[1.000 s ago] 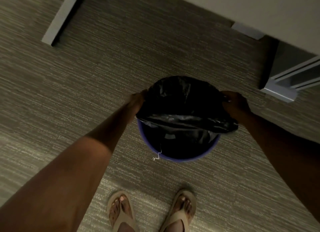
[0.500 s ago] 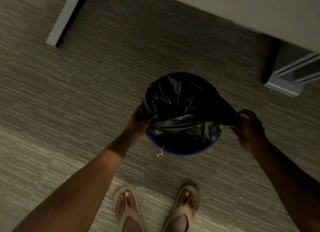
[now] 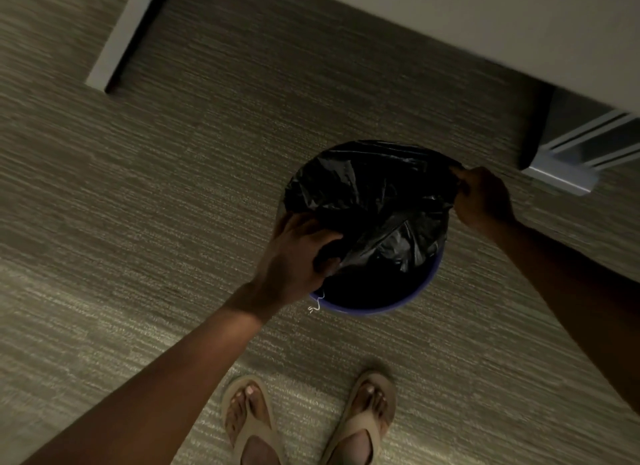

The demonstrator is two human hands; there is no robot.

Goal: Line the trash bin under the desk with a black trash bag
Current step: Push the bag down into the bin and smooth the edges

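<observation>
A round blue trash bin stands on the carpet just in front of my feet. A black trash bag is spread over its far and left rim, while the near rim shows bare blue. My left hand grips the bag's edge at the bin's left side. At the bin's right side, my right hand pinches the bag's edge and holds it stretched outward. The bin's inside is dark and I cannot see its bottom.
A pale desk top crosses the upper right, with a grey desk foot just right of the bin and another desk leg at upper left. A small white thread lies by the bin. My sandalled feet stand below.
My right hand moved up and back along the bin's right side, pulling the bag's edge with it. My left hand shifted slightly inward over the left rim. More of the bag now covers the opening.
</observation>
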